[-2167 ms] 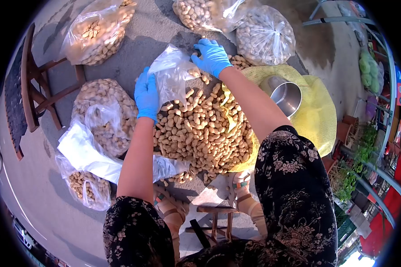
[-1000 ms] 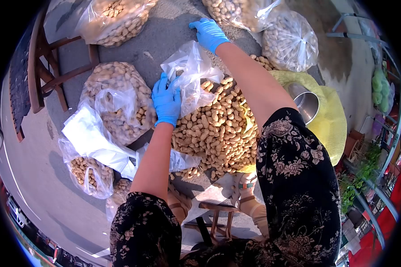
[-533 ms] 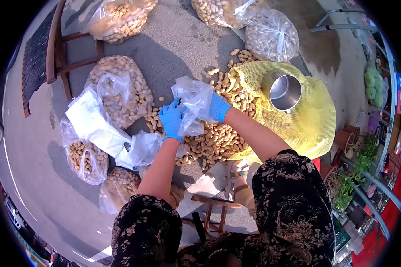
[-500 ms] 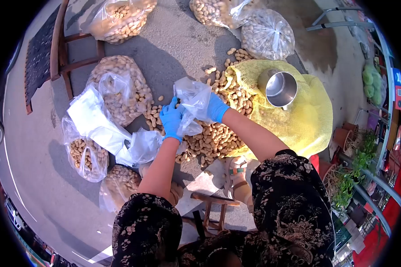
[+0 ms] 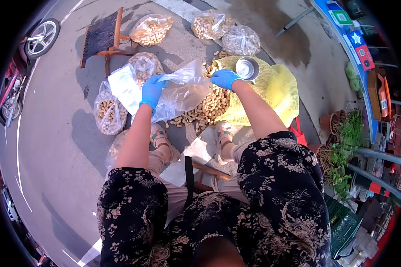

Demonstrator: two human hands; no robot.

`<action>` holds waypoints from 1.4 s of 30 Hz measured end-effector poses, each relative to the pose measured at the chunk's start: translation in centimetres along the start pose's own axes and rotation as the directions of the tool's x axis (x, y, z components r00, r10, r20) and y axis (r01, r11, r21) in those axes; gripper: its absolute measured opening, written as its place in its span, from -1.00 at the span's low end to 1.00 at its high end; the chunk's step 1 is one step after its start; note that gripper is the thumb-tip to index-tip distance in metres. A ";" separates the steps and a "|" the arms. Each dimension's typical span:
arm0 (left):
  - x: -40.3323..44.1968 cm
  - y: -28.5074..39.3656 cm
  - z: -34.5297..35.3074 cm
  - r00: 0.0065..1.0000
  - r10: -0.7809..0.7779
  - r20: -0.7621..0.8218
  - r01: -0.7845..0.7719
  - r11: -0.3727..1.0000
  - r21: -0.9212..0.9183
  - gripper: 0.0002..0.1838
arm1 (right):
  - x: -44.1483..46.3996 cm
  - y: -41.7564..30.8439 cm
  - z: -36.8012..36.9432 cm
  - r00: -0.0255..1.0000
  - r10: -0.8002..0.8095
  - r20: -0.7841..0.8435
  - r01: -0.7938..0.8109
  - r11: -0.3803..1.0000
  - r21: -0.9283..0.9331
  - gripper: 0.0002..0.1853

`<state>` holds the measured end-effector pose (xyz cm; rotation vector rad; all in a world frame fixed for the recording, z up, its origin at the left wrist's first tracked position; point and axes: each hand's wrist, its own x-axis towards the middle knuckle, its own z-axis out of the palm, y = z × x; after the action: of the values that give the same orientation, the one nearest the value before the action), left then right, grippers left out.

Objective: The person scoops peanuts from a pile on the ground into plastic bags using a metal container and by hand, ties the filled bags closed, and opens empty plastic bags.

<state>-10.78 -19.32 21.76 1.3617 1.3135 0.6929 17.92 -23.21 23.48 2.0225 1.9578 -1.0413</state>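
A clear plastic bag [image 5: 185, 94] is stretched out in front of me, with no peanuts visible inside. My left hand [image 5: 152, 92], in a blue glove, is closed on its left edge. At the bag's right edge my right hand [image 5: 224, 79], also blue-gloved, is closed with its fingertips on the plastic. Below and behind the bag lies a heap of unshelled peanuts [image 5: 216, 103], partly covered by it. The heap spills from a yellow mesh sack [image 5: 276, 91], on which a metal mug [image 5: 247, 68] stands to the right of my right hand.
Filled bags of peanuts [image 5: 110, 111] stand at left, with several more behind. White plastic bags [image 5: 124, 87] lie over one of them. A wooden folding chair [image 5: 116, 40] is at back left. Potted plants [image 5: 343, 151] and a blue-edged stall table [image 5: 370, 98] line the right side.
The plastic bag, bunched between my hands before, is now spread wide. My hands have moved apart. The view has shifted, showing more of the street and my lap.
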 end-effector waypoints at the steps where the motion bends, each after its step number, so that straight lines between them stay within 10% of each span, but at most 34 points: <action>1: -0.8 2.9 -1.4 1.000 0.009 0.013 -0.008 0.996 -0.085 -0.78 | -2.0 -1.5 -1.3 0.993 -0.066 -0.099 0.074 0.994 0.077 -0.51; 3: -2.9 5.5 -3.4 0.992 0.041 0.118 0.005 0.931 -0.366 -0.80 | -5.9 -4.1 -3.5 0.940 -0.173 -0.295 0.238 0.950 0.204 -0.49; 7: -7.2 9.5 -5.2 0.999 0.019 0.034 -0.006 0.931 -0.366 -0.77 | -13.1 -8.6 -4.5 0.759 -0.122 -0.640 0.414 0.849 0.328 -0.59; 11: -9.8 10.4 -4.4 0.999 0.040 0.015 -0.022 0.773 -0.634 -0.73 | -17.6 -10.3 -3.4 0.798 -0.214 -0.563 0.532 0.687 0.494 -0.67; 14: -10.5 9.9 -2.9 0.995 -0.053 0.080 0.089 0.830 -0.551 -0.73 | -17.1 -9.6 -1.2 0.826 -0.331 -0.456 0.518 0.764 0.385 -0.59; 19: -11.0 10.9 0.3 0.968 -0.154 0.198 0.159 0.987 -0.007 -0.76 | -13.9 -6.5 -1.4 0.865 0.021 -0.502 0.370 0.650 0.664 -0.25; 27: -9.2 14.7 2.3 0.818 -0.093 0.567 0.166 0.983 -0.078 -0.66 | -12.1 -1.9 -4.0 0.675 0.055 -0.736 0.404 0.807 0.431 0.09; 31: -7.6 14.2 2.4 0.819 -0.018 0.574 0.096 0.990 -0.106 -0.67 | -11.7 -0.8 -4.3 0.713 -0.068 -0.697 0.457 0.800 0.389 -0.23; 36: -7.3 15.3 2.6 0.860 0.036 0.509 0.062 0.983 -0.173 -0.65 | -12.3 -2.6 -4.5 0.853 0.154 -0.498 0.385 0.458 0.801 -0.73; 42: -6.5 13.6 1.6 0.973 0.007 0.230 0.045 0.974 -0.223 -0.66 | -10.9 -4.9 -5.2 0.845 0.274 -0.460 0.392 0.269 0.880 -0.77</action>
<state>-6.42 -23.43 35.70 1.2024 1.0293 0.6309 16.31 -28.64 35.17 3.1519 1.6593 -2.4035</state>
